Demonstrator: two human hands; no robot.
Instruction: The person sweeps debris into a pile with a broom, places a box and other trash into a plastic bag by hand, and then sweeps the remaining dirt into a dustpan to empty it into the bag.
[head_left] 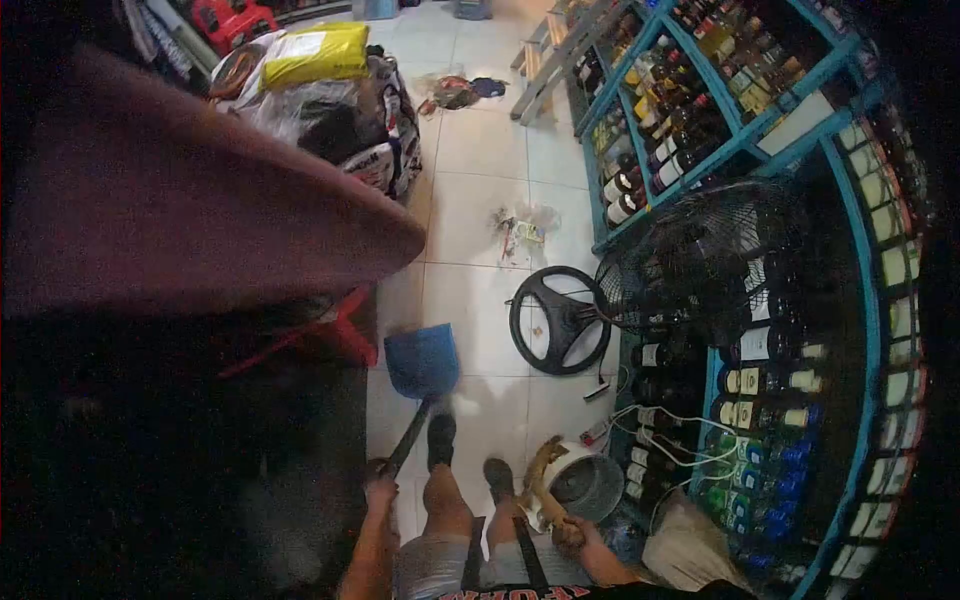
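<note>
My left hand (pixel 380 478) is closed round the dark handle of a blue dustpan (pixel 422 362). The pan lies over the white floor tiles, just ahead of my left foot. My right hand (pixel 569 537), low in the view, is closed on a long tan, brush-like thing (pixel 541 480), whose exact kind I cannot make out. It passes beside a round whitish tub (pixel 592 482) at my right. Farther forward, a small heap of litter (pixel 526 234) with paper scraps and dark dust lies on the floor.
A standing fan (pixel 690 260) with a round black base (pixel 560 320) stands at the right, before blue shelves (pixel 720 130) of bottles. White cables (pixel 690 452) hang near the tub. Stacked sacks (pixel 320 110) and a draped table (pixel 200 200) flank the left. Cloths (pixel 460 92) and a ladder (pixel 545 55) are farther off.
</note>
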